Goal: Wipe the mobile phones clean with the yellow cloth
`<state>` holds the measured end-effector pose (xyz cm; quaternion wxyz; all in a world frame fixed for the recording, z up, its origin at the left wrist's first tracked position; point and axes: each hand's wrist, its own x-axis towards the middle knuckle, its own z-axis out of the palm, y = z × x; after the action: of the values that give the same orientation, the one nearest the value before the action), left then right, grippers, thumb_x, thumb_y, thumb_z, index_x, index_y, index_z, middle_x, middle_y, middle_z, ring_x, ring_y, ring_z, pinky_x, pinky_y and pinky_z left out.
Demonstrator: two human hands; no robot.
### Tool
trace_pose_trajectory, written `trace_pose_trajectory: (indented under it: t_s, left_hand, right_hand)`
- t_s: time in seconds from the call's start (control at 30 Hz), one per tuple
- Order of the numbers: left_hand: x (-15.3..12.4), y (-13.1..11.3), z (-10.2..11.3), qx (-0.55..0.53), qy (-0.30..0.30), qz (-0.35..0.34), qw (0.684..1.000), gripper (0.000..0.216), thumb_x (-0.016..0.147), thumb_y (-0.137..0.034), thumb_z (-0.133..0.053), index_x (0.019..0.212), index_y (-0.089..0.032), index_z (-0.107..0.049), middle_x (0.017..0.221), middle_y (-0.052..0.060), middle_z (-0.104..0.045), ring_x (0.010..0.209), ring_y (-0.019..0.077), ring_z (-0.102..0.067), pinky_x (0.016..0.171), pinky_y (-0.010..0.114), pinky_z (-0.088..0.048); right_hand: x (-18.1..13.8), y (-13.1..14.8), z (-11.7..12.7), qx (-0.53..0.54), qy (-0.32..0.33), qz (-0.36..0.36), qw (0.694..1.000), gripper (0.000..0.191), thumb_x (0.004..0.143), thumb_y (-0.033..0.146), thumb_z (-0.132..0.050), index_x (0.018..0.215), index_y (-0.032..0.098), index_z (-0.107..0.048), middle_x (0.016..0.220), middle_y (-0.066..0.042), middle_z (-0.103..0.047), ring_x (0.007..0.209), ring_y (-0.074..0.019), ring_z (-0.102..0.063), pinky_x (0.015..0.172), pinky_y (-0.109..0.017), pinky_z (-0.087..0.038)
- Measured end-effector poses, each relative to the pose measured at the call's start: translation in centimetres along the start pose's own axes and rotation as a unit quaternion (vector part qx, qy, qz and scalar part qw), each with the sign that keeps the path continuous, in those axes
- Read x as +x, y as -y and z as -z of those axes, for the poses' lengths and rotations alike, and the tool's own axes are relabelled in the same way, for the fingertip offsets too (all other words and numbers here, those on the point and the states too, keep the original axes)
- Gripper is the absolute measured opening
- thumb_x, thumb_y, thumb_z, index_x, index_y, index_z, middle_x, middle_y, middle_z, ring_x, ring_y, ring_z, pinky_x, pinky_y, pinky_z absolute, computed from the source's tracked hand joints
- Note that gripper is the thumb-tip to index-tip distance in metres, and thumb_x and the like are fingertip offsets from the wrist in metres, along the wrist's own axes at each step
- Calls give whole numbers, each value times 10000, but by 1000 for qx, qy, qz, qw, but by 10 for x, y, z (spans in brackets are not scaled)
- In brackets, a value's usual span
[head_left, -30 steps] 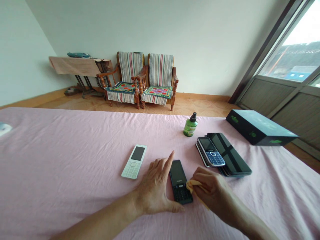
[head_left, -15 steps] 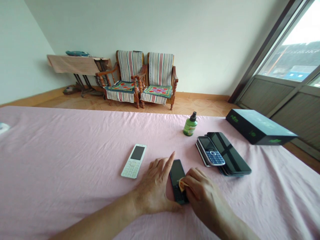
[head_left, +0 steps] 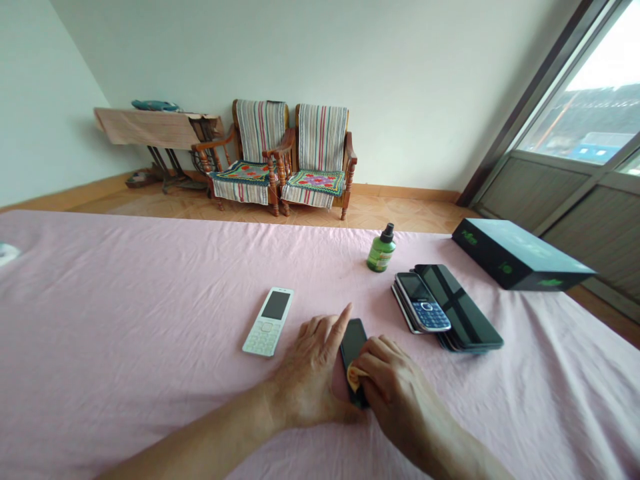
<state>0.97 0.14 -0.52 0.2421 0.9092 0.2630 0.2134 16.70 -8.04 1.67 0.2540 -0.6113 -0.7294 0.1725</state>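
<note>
A dark mobile phone (head_left: 354, 337) lies face up on the pink sheet, between my hands. My left hand (head_left: 313, 363) braces it from the left, with the index finger stretched up by its top end and the thumb along its bottom end. Pinched in the closed fingers of my right hand (head_left: 393, 380) is a small orange cloth (head_left: 355, 377), pressed on the phone's lower face. The right hand hides most of the keypad. To the left rests a white keypad phone (head_left: 269, 323), apart from both hands.
A blue keypad phone (head_left: 424, 307) tops a small pile at right, beside stacked black devices (head_left: 457, 307). Behind them stand a green spray bottle (head_left: 381, 251) and a black box (head_left: 520, 253). Two wooden chairs (head_left: 316, 150) are beyond the pink sheet (head_left: 150, 320).
My right hand has shifted slightly left with the cloth, across the phone's lower part, covering more of the keys. My left hand and the phone stay in place.
</note>
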Motion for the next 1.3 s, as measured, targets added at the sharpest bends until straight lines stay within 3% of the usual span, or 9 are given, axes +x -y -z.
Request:
trace_pose_trajectory:
  t_s: [0.17,0.3,0.4,0.57,0.87,1.0,1.2,1.3]
  left_hand:
    - [1,-2,3,-7,9,4,1000,1392,456,-428,-865,1480,-260,63,1312,139,-425,1163,360,-427,998,570,-325]
    - [1,-4,5,-19,11,16,1000,1354,493,-432,-856,1481,-258,54,1366,139,-391,1210,361,-400,1025,560,-304]
    - [2,-4,7,-21,16,17,1000,1358,483,-428,-862,1482,-264,43,1382,137,-379,1223,370,-388,1030,566,-298]
    - [2,-4,7,-17,20,18,999,1380,467,-407,-878,1481,-267,48,1387,126,-376,1239,363,-377,1040,559,-296]
    - [1,-1,6,-20,22,15,999,1357,486,-478,-863,1483,-287,37,1410,129,-362,1246,378,-365,1035,577,-294]
    - [1,-1,6,-22,20,15,999,1362,480,-476,-869,1484,-288,32,1415,125,-361,1248,373,-364,1036,571,-296]
    - [2,-1,6,-27,19,21,999,1344,463,-487,-869,1486,-294,-20,1402,119,-381,1227,377,-385,1024,574,-310]
    - [2,-2,7,-18,20,20,999,1346,469,-497,-866,1486,-286,-11,1416,125,-371,1239,378,-373,1031,581,-297]
  right_hand:
    - [0,-3,8,86,23,24,996,255,838,8,-447,710,196,-562,811,-11,-561,762,-147,-521,665,-260,-388]
    - [-1,-14,12,158,-51,-36,986,181,904,116,-442,823,202,-579,799,-5,-537,713,-132,-533,621,-241,-405]
    - [-1,-18,10,174,-77,-41,981,145,919,161,-444,894,203,-581,838,-12,-544,759,-138,-543,659,-239,-420]
    - [-2,-18,7,194,-29,-42,980,191,934,191,-439,806,203,-580,771,1,-525,679,-123,-521,599,-219,-403]
    - [-4,-19,19,216,-67,-80,971,268,959,371,-398,837,192,-557,722,-5,-541,643,-130,-514,560,-223,-401]
    - [-3,-19,15,315,-78,-121,938,330,923,479,-449,957,184,-594,770,-24,-591,636,-134,-527,540,-223,-420]
    - [-4,-23,18,434,-127,-260,853,463,787,622,-573,872,177,-665,793,-53,-622,674,-174,-573,527,-244,-466]
    - [-5,-20,23,512,-80,-267,812,433,794,597,-588,883,182,-673,808,-52,-640,697,-178,-591,584,-263,-488]
